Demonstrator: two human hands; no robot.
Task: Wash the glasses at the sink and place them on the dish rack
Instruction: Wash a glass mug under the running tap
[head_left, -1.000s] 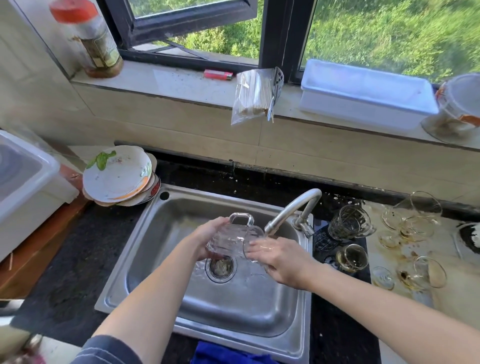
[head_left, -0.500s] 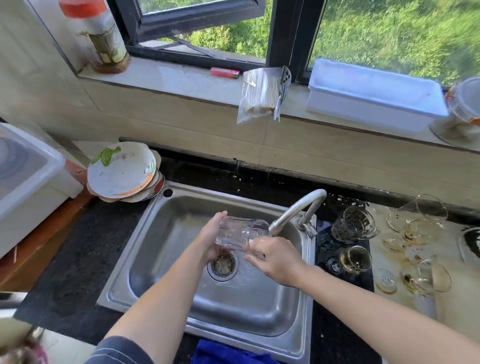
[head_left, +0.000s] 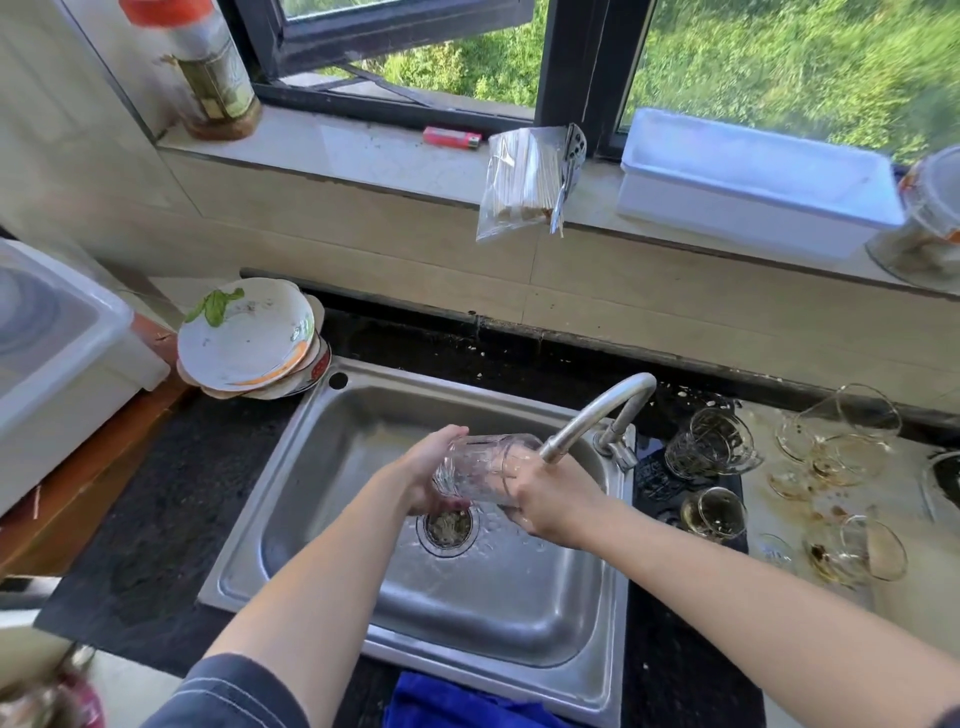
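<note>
Over one sink (head_left: 493, 603), two hands (head_left: 428, 475) (head_left: 553, 501) grip one glass (head_left: 485, 465)

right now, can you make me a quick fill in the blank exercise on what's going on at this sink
1. The left hand and the right hand hold the glass lying on its ____ over the sink.
2. The cloth at the sink's front edge is ____ in colour.
3. The stacked plates sit on the sink's ____ side.

Missing words: side; blue; left.
</note>
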